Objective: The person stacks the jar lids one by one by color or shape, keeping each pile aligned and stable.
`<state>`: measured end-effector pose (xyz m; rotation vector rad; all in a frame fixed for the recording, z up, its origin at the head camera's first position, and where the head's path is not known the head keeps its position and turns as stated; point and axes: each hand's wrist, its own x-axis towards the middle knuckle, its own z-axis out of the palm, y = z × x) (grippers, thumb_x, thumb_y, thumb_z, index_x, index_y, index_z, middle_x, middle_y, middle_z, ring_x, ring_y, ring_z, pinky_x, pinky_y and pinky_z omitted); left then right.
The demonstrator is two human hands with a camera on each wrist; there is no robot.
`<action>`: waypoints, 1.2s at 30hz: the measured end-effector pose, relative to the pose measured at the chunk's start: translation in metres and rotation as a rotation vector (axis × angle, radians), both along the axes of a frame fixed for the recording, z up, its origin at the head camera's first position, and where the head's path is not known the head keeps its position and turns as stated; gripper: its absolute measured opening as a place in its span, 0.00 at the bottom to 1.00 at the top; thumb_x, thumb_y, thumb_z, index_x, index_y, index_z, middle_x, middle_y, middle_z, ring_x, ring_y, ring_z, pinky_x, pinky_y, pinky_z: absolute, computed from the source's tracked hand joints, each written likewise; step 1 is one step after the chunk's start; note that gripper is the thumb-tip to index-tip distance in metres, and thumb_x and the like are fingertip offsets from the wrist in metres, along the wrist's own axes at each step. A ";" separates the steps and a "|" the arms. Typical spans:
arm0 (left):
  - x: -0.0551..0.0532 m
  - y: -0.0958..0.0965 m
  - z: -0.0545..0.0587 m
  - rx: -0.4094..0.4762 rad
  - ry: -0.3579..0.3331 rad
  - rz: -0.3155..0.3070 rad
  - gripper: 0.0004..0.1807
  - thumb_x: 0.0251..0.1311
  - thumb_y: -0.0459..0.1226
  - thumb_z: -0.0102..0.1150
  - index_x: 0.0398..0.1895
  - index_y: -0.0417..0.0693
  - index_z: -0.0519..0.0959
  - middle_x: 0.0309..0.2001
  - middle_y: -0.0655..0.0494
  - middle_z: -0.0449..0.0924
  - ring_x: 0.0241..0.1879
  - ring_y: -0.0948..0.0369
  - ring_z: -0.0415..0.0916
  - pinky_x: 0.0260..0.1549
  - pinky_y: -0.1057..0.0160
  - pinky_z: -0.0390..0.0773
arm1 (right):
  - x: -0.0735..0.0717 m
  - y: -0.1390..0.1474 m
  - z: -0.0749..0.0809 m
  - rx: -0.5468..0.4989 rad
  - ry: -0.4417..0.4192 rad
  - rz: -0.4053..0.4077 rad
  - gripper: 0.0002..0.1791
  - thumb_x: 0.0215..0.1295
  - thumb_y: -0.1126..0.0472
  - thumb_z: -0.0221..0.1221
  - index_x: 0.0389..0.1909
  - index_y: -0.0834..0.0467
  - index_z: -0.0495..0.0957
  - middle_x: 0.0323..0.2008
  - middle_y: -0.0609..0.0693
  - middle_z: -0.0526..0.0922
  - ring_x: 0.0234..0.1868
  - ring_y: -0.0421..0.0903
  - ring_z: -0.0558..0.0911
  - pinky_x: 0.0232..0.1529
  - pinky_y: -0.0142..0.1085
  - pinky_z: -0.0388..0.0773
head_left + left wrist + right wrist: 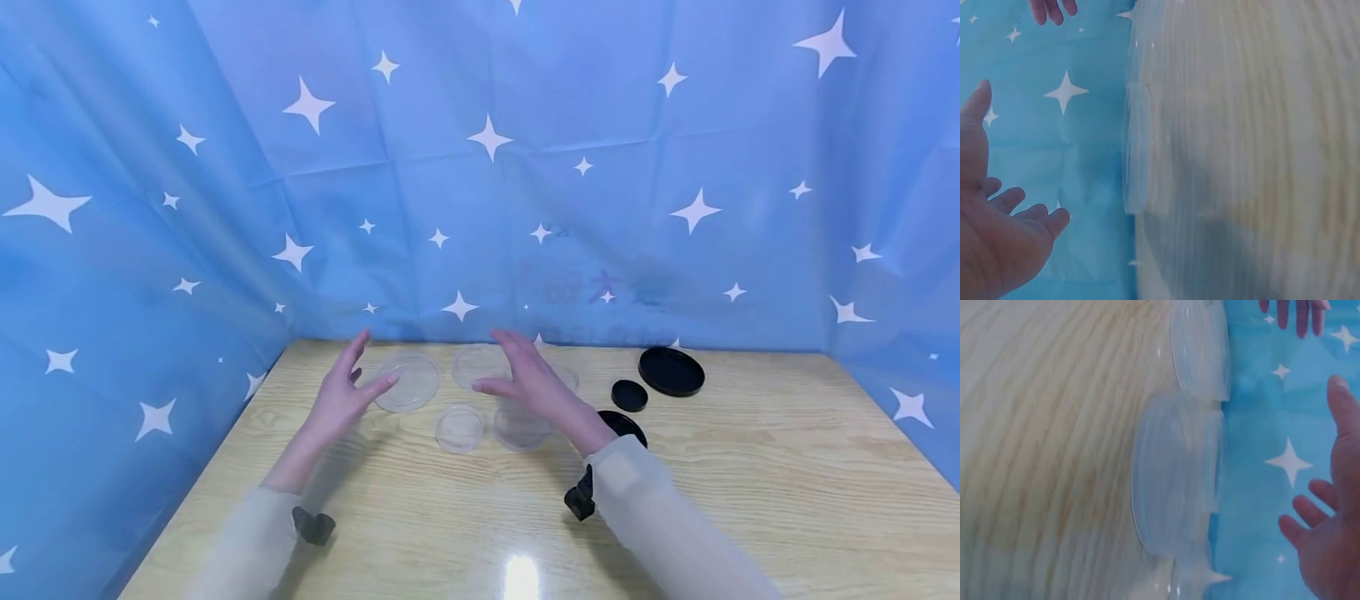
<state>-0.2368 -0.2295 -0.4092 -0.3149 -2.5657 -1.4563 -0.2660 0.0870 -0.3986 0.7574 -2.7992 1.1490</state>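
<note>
Both hands hover above the back of the wooden table, empty, with palms turned toward each other. The left hand (339, 400) is near a large clear round dish (411, 382), its thumb and fingers spread apart. Over several more clear dishes the right hand (532, 379) hangs with fingers loosely bent, partly covering them. Between the hands lie a small clear dish (460, 429) and, behind it, another clear dish (476, 364). A further clear dish (517, 429) sits under the right hand. In the right wrist view a clear dish (1169, 475) appears apart from the fingers.
Right of the clear dishes lie a large black round dish (671, 372), a small black one (629, 395) and a third black dish (624, 425), partly behind the right forearm. A blue star-patterned curtain (420, 192) hangs behind the wooden table (420, 517) and along its left side.
</note>
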 end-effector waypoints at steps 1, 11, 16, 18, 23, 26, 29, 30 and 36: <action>0.001 -0.003 -0.001 0.001 -0.004 0.003 0.50 0.66 0.44 0.69 0.83 0.46 0.49 0.80 0.43 0.49 0.78 0.43 0.46 0.72 0.43 0.57 | -0.001 -0.003 -0.001 -0.013 -0.013 0.002 0.51 0.65 0.45 0.69 0.80 0.60 0.54 0.78 0.61 0.56 0.78 0.59 0.55 0.74 0.55 0.56; 0.005 -0.024 -0.010 0.003 -0.045 0.006 0.55 0.60 0.41 0.74 0.83 0.45 0.47 0.81 0.42 0.48 0.78 0.40 0.47 0.70 0.40 0.60 | -0.004 -0.034 -0.009 -0.084 -0.124 0.029 0.53 0.63 0.47 0.72 0.81 0.59 0.53 0.78 0.58 0.58 0.76 0.57 0.60 0.74 0.52 0.58; 0.005 -0.031 -0.016 0.038 -0.060 -0.020 0.56 0.60 0.38 0.75 0.82 0.40 0.46 0.80 0.38 0.47 0.77 0.37 0.48 0.70 0.39 0.59 | -0.004 -0.047 -0.009 -0.134 -0.161 0.053 0.54 0.62 0.49 0.73 0.81 0.57 0.52 0.77 0.57 0.61 0.73 0.58 0.66 0.69 0.51 0.67; 0.005 -0.035 -0.020 0.066 -0.070 -0.030 0.55 0.60 0.37 0.74 0.82 0.39 0.46 0.80 0.38 0.46 0.77 0.36 0.47 0.70 0.38 0.59 | -0.004 -0.051 -0.009 -0.150 -0.181 0.069 0.54 0.62 0.50 0.73 0.82 0.56 0.51 0.77 0.58 0.61 0.73 0.59 0.66 0.68 0.52 0.68; 0.005 -0.043 -0.023 0.138 -0.102 -0.050 0.55 0.60 0.33 0.73 0.82 0.39 0.44 0.80 0.37 0.43 0.76 0.34 0.47 0.69 0.39 0.59 | -0.007 -0.060 -0.012 -0.156 -0.217 0.104 0.56 0.62 0.50 0.73 0.83 0.54 0.48 0.78 0.56 0.58 0.74 0.58 0.65 0.68 0.52 0.69; 0.003 -0.048 -0.025 0.160 -0.114 -0.054 0.56 0.59 0.31 0.73 0.82 0.38 0.43 0.80 0.35 0.43 0.76 0.34 0.47 0.70 0.40 0.59 | -0.009 -0.066 -0.015 -0.154 -0.232 0.120 0.58 0.60 0.51 0.74 0.83 0.56 0.48 0.79 0.55 0.57 0.73 0.58 0.66 0.68 0.51 0.69; 0.001 -0.052 -0.028 0.161 -0.133 -0.061 0.57 0.60 0.31 0.73 0.82 0.39 0.42 0.80 0.35 0.42 0.76 0.34 0.47 0.70 0.40 0.58 | -0.010 -0.071 -0.017 -0.160 -0.265 0.126 0.61 0.55 0.51 0.77 0.82 0.55 0.49 0.79 0.53 0.57 0.72 0.56 0.68 0.68 0.50 0.70; 0.001 -0.053 -0.029 0.158 -0.138 -0.068 0.57 0.60 0.32 0.73 0.82 0.39 0.41 0.80 0.35 0.42 0.76 0.34 0.46 0.70 0.40 0.58 | -0.010 -0.073 -0.018 -0.162 -0.277 0.127 0.62 0.54 0.51 0.78 0.82 0.54 0.49 0.79 0.52 0.57 0.72 0.55 0.68 0.68 0.49 0.70; 0.001 -0.055 -0.031 0.164 -0.154 -0.100 0.56 0.61 0.31 0.71 0.82 0.37 0.40 0.80 0.33 0.41 0.76 0.33 0.45 0.71 0.39 0.56 | -0.012 -0.080 -0.023 -0.183 -0.298 0.141 0.64 0.51 0.53 0.80 0.83 0.53 0.49 0.79 0.50 0.56 0.72 0.53 0.69 0.68 0.48 0.69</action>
